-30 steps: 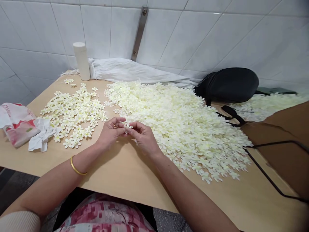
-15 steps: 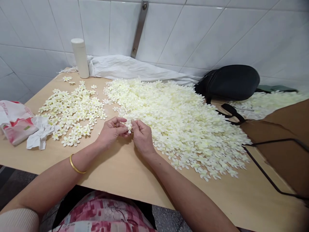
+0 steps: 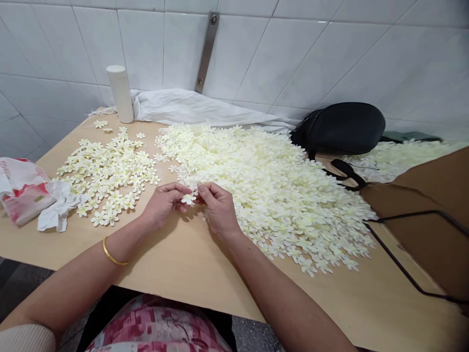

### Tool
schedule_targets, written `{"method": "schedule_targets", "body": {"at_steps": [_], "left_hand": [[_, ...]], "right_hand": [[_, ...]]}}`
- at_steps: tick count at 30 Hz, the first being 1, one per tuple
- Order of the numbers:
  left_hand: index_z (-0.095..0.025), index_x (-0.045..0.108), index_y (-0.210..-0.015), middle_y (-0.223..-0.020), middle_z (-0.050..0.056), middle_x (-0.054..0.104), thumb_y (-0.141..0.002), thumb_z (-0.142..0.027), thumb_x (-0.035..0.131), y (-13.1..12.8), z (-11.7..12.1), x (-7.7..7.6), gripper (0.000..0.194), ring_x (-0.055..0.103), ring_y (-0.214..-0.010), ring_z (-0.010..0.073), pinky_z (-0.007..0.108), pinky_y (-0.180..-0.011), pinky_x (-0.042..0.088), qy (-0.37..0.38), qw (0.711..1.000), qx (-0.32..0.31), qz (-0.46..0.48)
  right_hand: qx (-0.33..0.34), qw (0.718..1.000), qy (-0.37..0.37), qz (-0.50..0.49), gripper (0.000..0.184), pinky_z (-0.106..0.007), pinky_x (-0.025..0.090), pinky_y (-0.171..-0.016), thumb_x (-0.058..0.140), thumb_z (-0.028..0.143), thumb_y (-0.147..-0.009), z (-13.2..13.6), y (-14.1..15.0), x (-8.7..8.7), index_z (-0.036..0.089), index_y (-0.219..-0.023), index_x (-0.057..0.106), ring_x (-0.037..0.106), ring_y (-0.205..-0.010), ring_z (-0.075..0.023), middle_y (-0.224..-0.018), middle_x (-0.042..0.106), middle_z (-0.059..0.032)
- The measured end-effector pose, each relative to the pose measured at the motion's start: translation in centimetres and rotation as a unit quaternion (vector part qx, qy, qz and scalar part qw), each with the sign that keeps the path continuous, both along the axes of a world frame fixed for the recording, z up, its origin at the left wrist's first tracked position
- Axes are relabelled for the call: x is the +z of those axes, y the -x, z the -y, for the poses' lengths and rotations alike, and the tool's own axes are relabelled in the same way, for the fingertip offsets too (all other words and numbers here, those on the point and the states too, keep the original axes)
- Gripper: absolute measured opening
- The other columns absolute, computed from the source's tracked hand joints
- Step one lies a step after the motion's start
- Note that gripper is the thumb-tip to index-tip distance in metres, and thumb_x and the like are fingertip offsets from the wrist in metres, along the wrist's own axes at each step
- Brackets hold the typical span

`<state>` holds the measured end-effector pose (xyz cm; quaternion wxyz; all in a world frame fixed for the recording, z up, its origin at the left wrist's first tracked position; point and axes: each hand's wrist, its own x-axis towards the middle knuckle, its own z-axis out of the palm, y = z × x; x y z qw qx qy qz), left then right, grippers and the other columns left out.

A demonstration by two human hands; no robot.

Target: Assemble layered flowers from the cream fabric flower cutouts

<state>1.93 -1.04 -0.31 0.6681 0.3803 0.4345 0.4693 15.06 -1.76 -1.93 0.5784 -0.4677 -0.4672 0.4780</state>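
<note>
My left hand (image 3: 163, 205) and my right hand (image 3: 219, 209) meet above the table's near middle, both pinched on one small cream fabric flower (image 3: 188, 199). A gold bangle (image 3: 112, 254) circles my left wrist. Just beyond my hands lies a big heap of the same cream flowers (image 3: 271, 190). A thinner, spread-out patch of flowers (image 3: 110, 171) lies to the left of my left hand.
The light wooden table (image 3: 190, 264) stands against a white tiled wall. A white cylinder bottle (image 3: 120, 94) and a white cloth (image 3: 198, 108) sit at the back. A black bag (image 3: 340, 129) with a strap is at right, crumpled red-and-white plastic (image 3: 25, 193) at left, a black cable (image 3: 406, 274) far right.
My hands stay together at the same spot; the flower between the fingers has shifted toward my left fingertips and shows more fully. The camera view moved slightly.
</note>
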Motion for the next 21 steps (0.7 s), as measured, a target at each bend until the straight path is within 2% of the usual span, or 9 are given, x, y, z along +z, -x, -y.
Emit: {"method": "schedule_targets", "body": {"at_steps": [3,5,8,13,16,21], "left_hand": [[-0.010,0.062,-0.070,-0.062,0.003,0.059,-0.062,-0.013,0.060,0.0,-0.2,-0.2,0.008,0.057,-0.051,0.0108,0.022,-0.045,0.046,0.025,0.999,-0.021,0.038],[-0.011,0.061,-0.070,-0.065,0.003,0.060,-0.064,-0.020,0.066,0.0,-0.2,-0.2,0.012,0.057,-0.052,0.0109,0.022,-0.046,0.046,0.031,0.998,-0.022,0.051],[-0.012,0.059,-0.070,-0.065,0.002,0.060,-0.062,-0.025,0.072,0.0,0.0,-0.2,0.020,0.057,-0.054,0.0103,0.021,-0.047,0.045,0.009,0.999,-0.018,0.032],[-0.012,0.058,-0.064,-0.059,0.001,0.058,-0.063,-0.021,0.071,0.1,0.2,-0.1,0.016,0.051,-0.048,0.0078,0.022,-0.049,0.045,-0.031,0.999,-0.019,-0.027],[-0.013,0.058,-0.063,-0.054,0.000,0.056,-0.063,-0.021,0.070,0.2,0.2,0.0,0.014,0.048,-0.046,0.0075,0.023,-0.049,0.044,-0.029,0.999,-0.017,-0.037],[-0.014,0.057,-0.064,-0.050,-0.001,0.055,-0.063,-0.025,0.070,0.1,0.2,0.2,0.017,0.049,-0.046,0.0083,0.022,-0.050,0.042,-0.032,0.998,-0.021,-0.050]], "right_hand": [[0.028,0.998,0.022,-0.045,0.030,-0.022,0.040,-0.054,0.068,0.044,-0.066,0.0,0.0,0.1,0.018,-0.060,0.057,0.048,-0.052,-0.0084,-0.053,0.052,0.0048],[0.038,0.997,0.031,-0.063,0.029,-0.021,0.040,-0.053,0.070,0.042,-0.064,0.0,-0.1,0.0,0.017,-0.059,0.057,0.048,-0.051,-0.0078,-0.053,0.052,0.0050],[0.045,0.996,0.038,-0.066,0.027,-0.021,0.038,-0.052,0.071,0.041,-0.064,0.0,0.0,-0.1,0.017,-0.059,0.057,0.048,-0.050,-0.0075,-0.052,0.053,0.0049],[0.064,0.997,0.023,-0.039,0.025,-0.023,0.040,-0.054,0.069,0.039,-0.066,0.0,0.2,-0.2,0.017,-0.062,0.057,0.049,-0.052,-0.0089,-0.053,0.054,0.0046],[0.050,0.999,0.003,-0.006,0.022,-0.023,0.040,-0.054,0.065,0.037,-0.068,0.1,0.2,0.1,0.018,-0.064,0.054,0.050,-0.054,-0.0095,-0.056,0.053,0.0046],[0.017,0.989,-0.072,0.130,0.017,-0.024,0.037,-0.056,0.056,0.029,-0.075,0.2,-0.2,0.8,0.018,-0.062,0.055,0.045,-0.056,-0.0099,-0.059,0.050,0.0032]]}}
